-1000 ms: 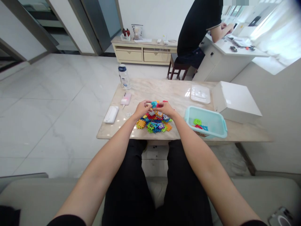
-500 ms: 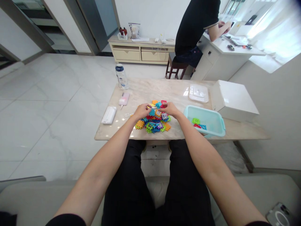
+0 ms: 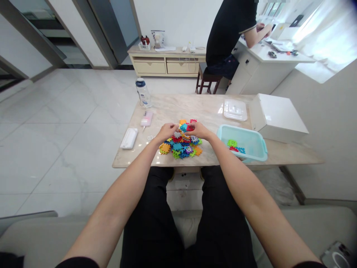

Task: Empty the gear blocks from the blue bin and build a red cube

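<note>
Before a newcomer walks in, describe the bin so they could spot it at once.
On the pale table, find the colourful heap of toothed pieces. To its right, on the near side of the white box, stands the bin. Its pale turquoise colour and open top, with a few green, red and blue pieces inside, set it apart.

White walls [image 3: 184,22] and a grey-veined pale floor [image 3: 61,149] enclose a marble-patterned bench [image 3: 206,106], a low cream cabinet [image 3: 150,67] and a dark stool [image 3: 206,76], with bright light at the white curtain [image 3: 331,35], upper right.
</note>
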`<state>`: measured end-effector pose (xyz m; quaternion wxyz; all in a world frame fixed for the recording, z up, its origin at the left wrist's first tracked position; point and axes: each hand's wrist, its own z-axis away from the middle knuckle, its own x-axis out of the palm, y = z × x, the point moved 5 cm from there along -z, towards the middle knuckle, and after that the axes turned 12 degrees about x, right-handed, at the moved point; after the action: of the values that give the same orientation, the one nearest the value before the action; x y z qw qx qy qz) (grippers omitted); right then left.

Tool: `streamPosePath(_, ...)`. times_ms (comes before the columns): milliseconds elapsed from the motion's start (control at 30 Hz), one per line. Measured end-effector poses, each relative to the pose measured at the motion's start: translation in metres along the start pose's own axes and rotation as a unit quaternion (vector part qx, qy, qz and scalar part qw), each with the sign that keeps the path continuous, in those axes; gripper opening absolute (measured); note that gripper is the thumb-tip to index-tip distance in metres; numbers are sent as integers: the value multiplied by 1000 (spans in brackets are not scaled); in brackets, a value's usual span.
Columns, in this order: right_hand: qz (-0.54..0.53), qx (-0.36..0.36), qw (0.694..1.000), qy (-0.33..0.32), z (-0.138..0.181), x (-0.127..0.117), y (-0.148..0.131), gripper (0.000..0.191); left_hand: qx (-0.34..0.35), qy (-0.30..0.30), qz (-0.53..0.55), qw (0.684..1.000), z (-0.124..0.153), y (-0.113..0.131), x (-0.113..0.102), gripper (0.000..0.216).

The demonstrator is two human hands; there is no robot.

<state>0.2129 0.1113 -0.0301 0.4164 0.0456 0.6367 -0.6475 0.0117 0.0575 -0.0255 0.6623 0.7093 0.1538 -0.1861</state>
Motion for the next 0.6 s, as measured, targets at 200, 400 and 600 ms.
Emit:
streamPosePath(200,6,-22,999,-31,5,4,-16,45,-62,-79,64,993,3,-2,16,56)
streamPosePath(400,-10,-8,1000,-28,1,3,-9,51,-71,-57,80,993,-2,-13,12,41)
streamPosePath(600,23,10,999,23,-7,-6,11,43,-64,-9,9,998,-3,-13,2,37)
